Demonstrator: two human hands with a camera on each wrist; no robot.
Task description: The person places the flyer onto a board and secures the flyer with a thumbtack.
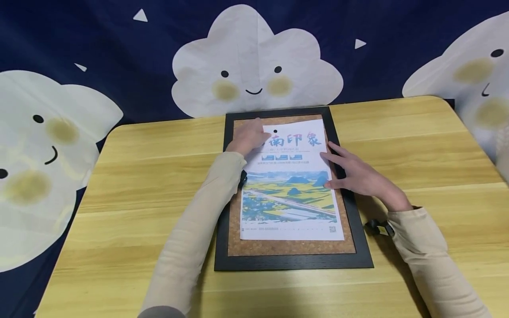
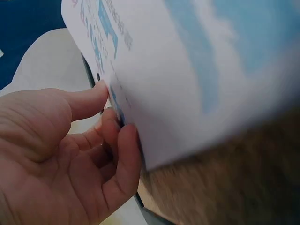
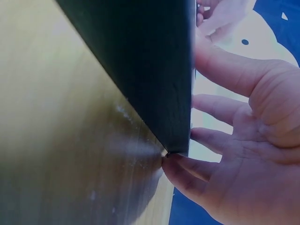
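Observation:
A black-framed cork board [image 1: 294, 263] lies flat in the middle of the wooden table [image 1: 139, 185]. On its cork lies a printed poster [image 1: 290, 185] with coloured characters above a landscape photo. A small black dot [image 1: 275, 131] sits near the poster's top left. My left hand [image 1: 248, 138] rests on that top-left corner; in the left wrist view its loosely curled fingers [image 2: 122, 154] and thumb touch the edge of the poster [image 2: 187, 70]. My right hand [image 1: 354, 174] lies flat, fingers straight, on the poster's right edge and the frame [image 3: 150, 61].
A dark blue cloth with white smiling clouds [image 1: 254, 66] hangs behind the table. Bare tabletop stretches left and right of the board. The table's rounded corners show at the back, and a black wrist strap [image 1: 377, 226] sits by my right sleeve.

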